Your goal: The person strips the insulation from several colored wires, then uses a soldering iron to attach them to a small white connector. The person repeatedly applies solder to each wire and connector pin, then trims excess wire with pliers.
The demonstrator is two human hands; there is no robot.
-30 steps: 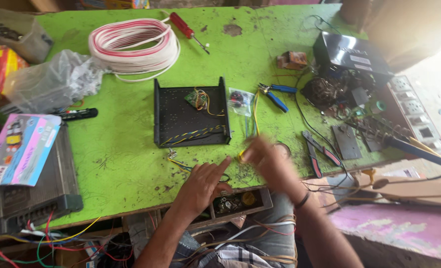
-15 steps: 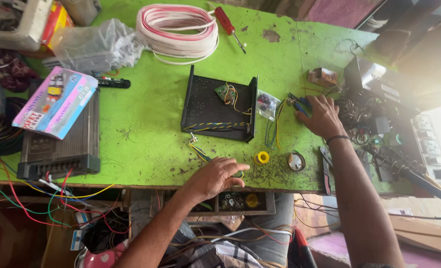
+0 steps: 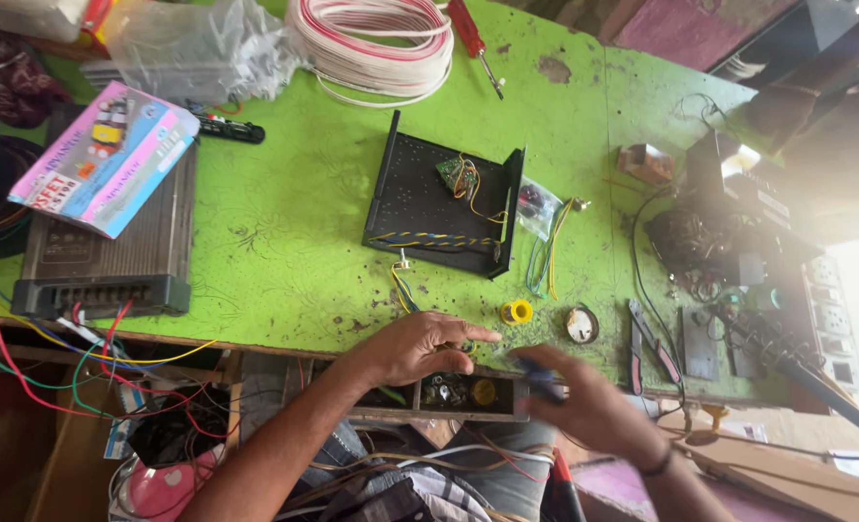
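My left hand [image 3: 418,348] rests palm down on the front edge of the green table [image 3: 285,242], fingers stretched toward a small yellow roll [image 3: 516,311]; it seems to hold nothing. My right hand [image 3: 589,411] is blurred, just off the front edge, and grips a blue-handled plier [image 3: 538,379]. Beyond both hands lies a black metal chassis [image 3: 429,208] with a small green circuit board [image 3: 452,174] and coloured wires inside. Below the hands sits a narrow panel with knobs [image 3: 468,391].
A coil of white and red cable [image 3: 372,39], a red screwdriver [image 3: 468,29] and a clear plastic bag [image 3: 198,48] lie at the back. A pink box [image 3: 101,169] rests on a black amplifier [image 3: 101,261] at left. Black pliers [image 3: 647,338], electronics clutter [image 3: 710,242] and a socket strip [image 3: 830,319] fill the right.
My right hand has pulled back from the far right of the chassis to the front edge, carrying the blue-handled plier. My left hand stayed at the edge. The camera moved closer.
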